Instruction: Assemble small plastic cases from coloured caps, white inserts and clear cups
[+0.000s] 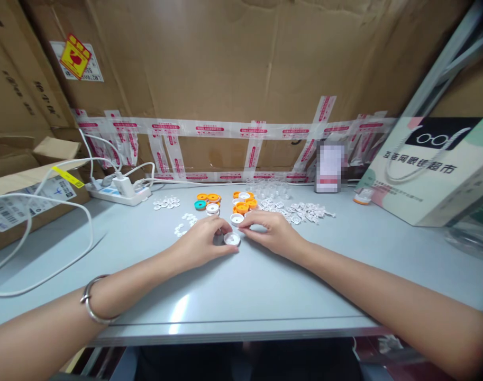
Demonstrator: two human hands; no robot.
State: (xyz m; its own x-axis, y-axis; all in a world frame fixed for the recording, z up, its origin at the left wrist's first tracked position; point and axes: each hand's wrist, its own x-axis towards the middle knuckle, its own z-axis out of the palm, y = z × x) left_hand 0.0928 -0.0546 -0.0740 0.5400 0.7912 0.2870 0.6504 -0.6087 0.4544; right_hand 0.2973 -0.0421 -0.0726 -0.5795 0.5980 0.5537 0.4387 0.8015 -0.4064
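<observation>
My left hand [201,241] curls around a shallow white round cap [232,239], thumb along its near side and fingers behind it. Close by on the right, my right hand [275,233] has thumb and forefinger brought together beside that cap. Whether a small piece is pinched there is too small to tell. Just beyond the fingertips stands another white cap [237,218], in front of a cluster of orange caps [241,208]. Behind my left hand are more orange caps [213,198], a teal cap [200,205] and a white cap [212,209].
Small white pieces [180,229], flat white discs [166,203], white plastic parts [304,212] and clear pieces [269,189] lie in piles. A power strip [122,193] with cables is left; a phone [328,166] and paper bag [427,169] stand right. Cardboard [225,63] walls the back.
</observation>
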